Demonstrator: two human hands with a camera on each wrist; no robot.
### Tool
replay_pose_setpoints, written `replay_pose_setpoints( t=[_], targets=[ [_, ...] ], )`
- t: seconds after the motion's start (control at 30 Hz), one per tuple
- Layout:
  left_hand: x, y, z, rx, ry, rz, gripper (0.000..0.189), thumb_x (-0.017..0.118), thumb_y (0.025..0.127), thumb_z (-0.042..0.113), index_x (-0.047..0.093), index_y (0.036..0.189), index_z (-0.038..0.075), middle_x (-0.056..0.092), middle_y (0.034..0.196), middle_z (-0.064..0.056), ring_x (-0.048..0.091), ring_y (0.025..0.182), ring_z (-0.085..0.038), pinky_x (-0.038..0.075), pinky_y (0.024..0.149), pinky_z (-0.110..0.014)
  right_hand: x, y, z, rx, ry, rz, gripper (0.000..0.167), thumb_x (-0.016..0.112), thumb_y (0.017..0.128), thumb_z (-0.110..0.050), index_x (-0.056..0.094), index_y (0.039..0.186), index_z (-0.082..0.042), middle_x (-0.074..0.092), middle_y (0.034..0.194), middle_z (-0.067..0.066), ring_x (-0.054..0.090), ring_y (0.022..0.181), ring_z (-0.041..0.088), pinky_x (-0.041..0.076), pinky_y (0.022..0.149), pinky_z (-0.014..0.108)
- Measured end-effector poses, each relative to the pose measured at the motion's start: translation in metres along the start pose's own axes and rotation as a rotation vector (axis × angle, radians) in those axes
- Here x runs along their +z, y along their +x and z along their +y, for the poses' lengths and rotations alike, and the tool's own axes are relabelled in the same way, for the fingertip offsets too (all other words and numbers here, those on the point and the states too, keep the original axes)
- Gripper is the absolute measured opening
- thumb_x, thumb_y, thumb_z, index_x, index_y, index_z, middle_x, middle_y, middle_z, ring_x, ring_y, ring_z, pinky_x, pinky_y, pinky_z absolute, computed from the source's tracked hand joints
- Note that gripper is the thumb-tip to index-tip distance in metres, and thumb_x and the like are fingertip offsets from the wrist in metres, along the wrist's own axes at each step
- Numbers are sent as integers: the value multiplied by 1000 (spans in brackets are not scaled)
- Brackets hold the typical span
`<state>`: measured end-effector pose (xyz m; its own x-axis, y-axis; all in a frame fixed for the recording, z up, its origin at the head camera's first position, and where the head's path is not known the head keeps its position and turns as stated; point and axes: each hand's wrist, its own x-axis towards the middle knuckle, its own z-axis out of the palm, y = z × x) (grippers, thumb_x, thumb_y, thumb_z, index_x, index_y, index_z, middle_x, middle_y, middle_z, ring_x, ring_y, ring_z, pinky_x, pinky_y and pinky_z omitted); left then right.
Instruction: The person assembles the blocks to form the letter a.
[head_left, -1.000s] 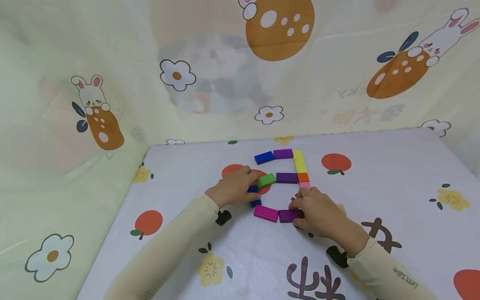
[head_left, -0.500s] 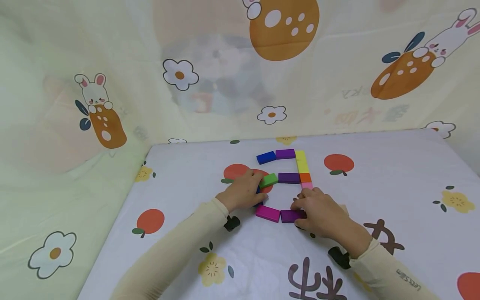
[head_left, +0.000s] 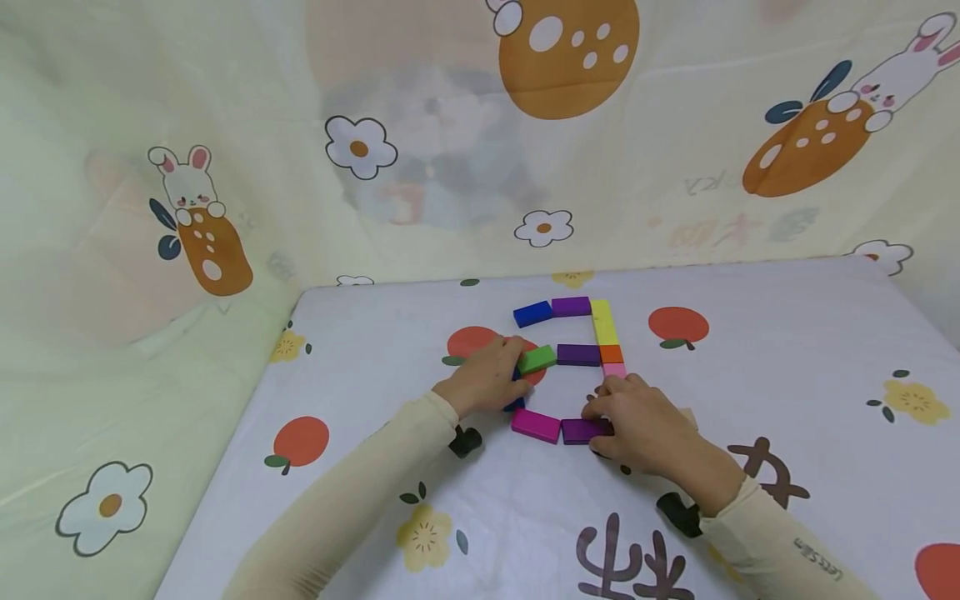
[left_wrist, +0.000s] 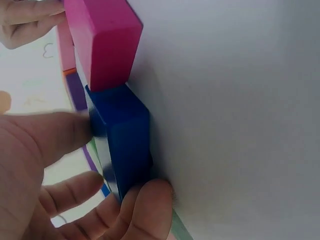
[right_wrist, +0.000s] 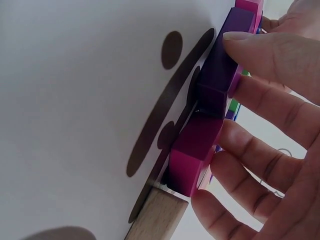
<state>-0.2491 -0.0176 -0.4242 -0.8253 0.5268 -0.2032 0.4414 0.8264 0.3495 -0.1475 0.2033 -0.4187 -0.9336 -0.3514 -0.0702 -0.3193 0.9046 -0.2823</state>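
Colored blocks form a figure of joined lines on the tablecloth. At its left side, my left hand (head_left: 483, 379) holds a blue block (left_wrist: 127, 140) between thumb and fingers, one end right at a magenta block (head_left: 536, 425). Fingertips of that hand lie close to a green block (head_left: 537, 359). On the near row, my right hand (head_left: 645, 425) pinches a purple block (right_wrist: 225, 62), thumb on one side and index finger on the other. Its remaining fingers rest along a second magenta block (right_wrist: 192, 150), which the hand hides in the head view.
A plain wooden block (right_wrist: 157, 215) stands beside the right hand. Farther back are another blue block (head_left: 532, 314), two purple blocks, a yellow block (head_left: 603, 322), an orange block (head_left: 611, 354) and a pink block (head_left: 614, 370). A printed curtain (head_left: 435, 75) hangs behind the table.
My left hand has moved slightly right with the blue block, bringing it closer under the green block and to the magenta block. The right hand stays at the purple block.
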Motion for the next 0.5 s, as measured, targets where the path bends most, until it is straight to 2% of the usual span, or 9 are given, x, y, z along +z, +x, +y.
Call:
replay_pose_setpoints(
  t=[0.2,0.5],
  targets=[
    [2,7,1,-35,8,39,32,64,104,32,51,124,11,56,102,-4,60,83,-18,49,70,-27,-1,0,-1,6,-2,0,30,90,81,-25,82,108,-14,64,104,7,56,100,26,54,78,42],
    [3,13,-1,-63,39,34,28,61,106,32,54,125,13,57,101,-3,58,86,-17,48,72,-27,1,-1,-1,-1,-4,18,30,91,80,-24,82,107,-14,65,106,8,57,100,26,54,79,42]
  ],
)
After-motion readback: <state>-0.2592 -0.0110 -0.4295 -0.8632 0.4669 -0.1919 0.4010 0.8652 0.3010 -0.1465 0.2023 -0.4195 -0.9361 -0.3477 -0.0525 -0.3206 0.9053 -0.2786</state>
